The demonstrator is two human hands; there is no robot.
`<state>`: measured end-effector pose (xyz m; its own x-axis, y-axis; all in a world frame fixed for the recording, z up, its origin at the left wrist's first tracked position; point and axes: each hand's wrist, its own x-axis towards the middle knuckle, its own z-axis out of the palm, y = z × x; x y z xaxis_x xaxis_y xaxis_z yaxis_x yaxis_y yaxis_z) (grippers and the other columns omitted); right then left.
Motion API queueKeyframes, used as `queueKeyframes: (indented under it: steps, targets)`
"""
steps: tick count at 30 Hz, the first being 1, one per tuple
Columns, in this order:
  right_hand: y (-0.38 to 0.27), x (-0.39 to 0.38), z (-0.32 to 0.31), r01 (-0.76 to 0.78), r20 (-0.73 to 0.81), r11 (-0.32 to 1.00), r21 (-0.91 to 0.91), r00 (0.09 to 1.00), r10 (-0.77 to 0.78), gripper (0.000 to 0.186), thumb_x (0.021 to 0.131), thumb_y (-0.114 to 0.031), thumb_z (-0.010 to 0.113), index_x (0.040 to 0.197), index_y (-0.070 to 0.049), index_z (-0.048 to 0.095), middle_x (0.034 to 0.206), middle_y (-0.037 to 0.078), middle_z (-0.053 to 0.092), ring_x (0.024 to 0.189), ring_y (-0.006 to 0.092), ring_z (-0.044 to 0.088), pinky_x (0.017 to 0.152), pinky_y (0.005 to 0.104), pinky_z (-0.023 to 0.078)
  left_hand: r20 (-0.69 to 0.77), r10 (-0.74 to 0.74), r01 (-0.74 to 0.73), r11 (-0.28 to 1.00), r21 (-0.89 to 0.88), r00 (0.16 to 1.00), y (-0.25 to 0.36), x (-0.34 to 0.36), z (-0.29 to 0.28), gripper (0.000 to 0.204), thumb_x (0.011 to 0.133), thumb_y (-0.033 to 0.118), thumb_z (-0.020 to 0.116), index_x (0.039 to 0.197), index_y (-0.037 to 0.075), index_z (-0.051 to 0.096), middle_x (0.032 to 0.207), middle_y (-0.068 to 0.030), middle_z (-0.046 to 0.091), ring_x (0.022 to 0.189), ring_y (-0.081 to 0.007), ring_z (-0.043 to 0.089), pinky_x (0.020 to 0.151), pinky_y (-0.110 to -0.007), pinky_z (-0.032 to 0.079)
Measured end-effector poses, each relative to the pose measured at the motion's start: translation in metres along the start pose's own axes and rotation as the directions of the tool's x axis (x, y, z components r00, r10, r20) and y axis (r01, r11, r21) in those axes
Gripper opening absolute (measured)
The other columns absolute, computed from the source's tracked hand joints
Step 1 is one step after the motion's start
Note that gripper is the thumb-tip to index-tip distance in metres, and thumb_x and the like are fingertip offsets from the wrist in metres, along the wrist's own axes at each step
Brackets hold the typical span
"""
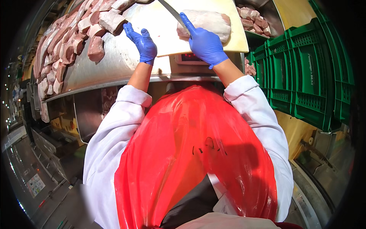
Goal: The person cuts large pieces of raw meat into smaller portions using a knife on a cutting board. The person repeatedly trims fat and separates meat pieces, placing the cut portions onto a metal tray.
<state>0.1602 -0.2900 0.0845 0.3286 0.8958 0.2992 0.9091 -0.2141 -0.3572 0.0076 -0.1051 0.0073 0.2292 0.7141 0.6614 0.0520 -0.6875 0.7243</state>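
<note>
My right hand (206, 45), in a blue glove, is closed around a long knife (172, 12), its index finger lying along the tool. The blade points up and left, over the white cutting board (162, 30). A large pale pink piece of meat (213, 26) lies on the board, partly behind my right hand. My left hand (144, 45), also gloved, is open and holds nothing, fingers extended, by the board's left edge. To its left, many cut meat pieces (95, 49) lie on the steel worktop (110, 72).
Green plastic crates (293, 72) stand to the right. Behind them a steel tray of meat pieces (253, 23) sits at upper right. A device with a red display (189, 57) shows under the board's front edge. A steel bin (85, 118) is below the worktop at left.
</note>
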Motion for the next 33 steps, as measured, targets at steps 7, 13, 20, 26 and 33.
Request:
queueKeyframes:
  steps: [7, 13, 20, 26, 33]
  targets:
    - [-0.004, -0.065, -0.038, 0.018, 0.333, 0.979, -0.203, 0.942, 0.052, 0.080, 0.087, -0.006, 0.056, 0.159, -0.022, 0.024, 0.079, 0.018, 0.064, 0.063, 0.0374, 0.066, 0.056, 0.0494, 0.054, -0.072, -0.119, 0.110, 0.988, -0.112, 0.990, -0.014, -0.008, -0.019, 0.070, 0.099, 0.031, 0.057, 0.151, -0.003, 0.024, 0.151, -0.0215, 0.027, 0.140, -0.0356, 0.032, 0.113, -0.050, 0.029]
    - [0.021, -0.145, -0.109, 0.009, 0.558, 0.935, -0.354, 0.804, 0.203, 0.084, 0.086, -0.003, 0.056, 0.159, -0.029, 0.025, 0.079, 0.017, 0.062, 0.065, 0.0363, 0.065, 0.057, 0.0460, 0.053, 0.128, -0.069, 0.064, 0.997, 0.039, 0.989, 0.012, -0.009, 0.000, 0.061, 0.084, 0.025, 0.076, 0.133, 0.001, 0.049, 0.119, -0.0143, 0.055, 0.109, -0.0275, 0.056, 0.093, -0.041, 0.045]
    - [0.023, -0.111, -0.079, -0.096, -0.003, 0.990, 0.108, 0.995, 0.096, 0.078, 0.089, -0.006, 0.057, 0.158, -0.029, 0.028, 0.083, 0.016, 0.063, 0.068, 0.0364, 0.065, 0.059, 0.0473, 0.051, 0.555, 0.144, -0.286, 0.941, 0.178, 0.819, 0.047, -0.021, 0.034, 0.018, 0.077, 0.015, 0.074, 0.092, 0.011, 0.065, 0.084, -0.0101, 0.061, 0.075, -0.0319, 0.063, 0.067, -0.040, 0.052]
    - [-0.018, -0.029, -0.008, -0.081, 0.130, 0.993, -0.081, 0.987, 0.091, 0.076, 0.090, -0.010, 0.056, 0.158, -0.024, 0.027, 0.082, 0.019, 0.066, 0.067, 0.0345, 0.067, 0.060, 0.0476, 0.054, 0.523, 0.058, -0.135, 0.985, 0.111, 0.851, 0.043, -0.021, 0.030, 0.011, 0.077, 0.012, 0.069, 0.082, 0.007, 0.061, 0.078, -0.0133, 0.060, 0.074, -0.0348, 0.062, 0.068, -0.045, 0.051]
    - [-0.019, -0.074, -0.051, -0.012, 0.437, 0.954, -0.300, 0.887, 0.149, 0.077, 0.088, -0.005, 0.052, 0.159, -0.024, 0.026, 0.080, 0.019, 0.064, 0.062, 0.0340, 0.066, 0.055, 0.0464, 0.055, 0.468, 0.004, -0.096, 0.980, 0.175, 0.884, 0.018, -0.014, 0.008, 0.013, 0.078, 0.013, 0.072, 0.084, 0.006, 0.062, 0.078, -0.0128, 0.062, 0.070, -0.0309, 0.063, 0.066, -0.039, 0.052]
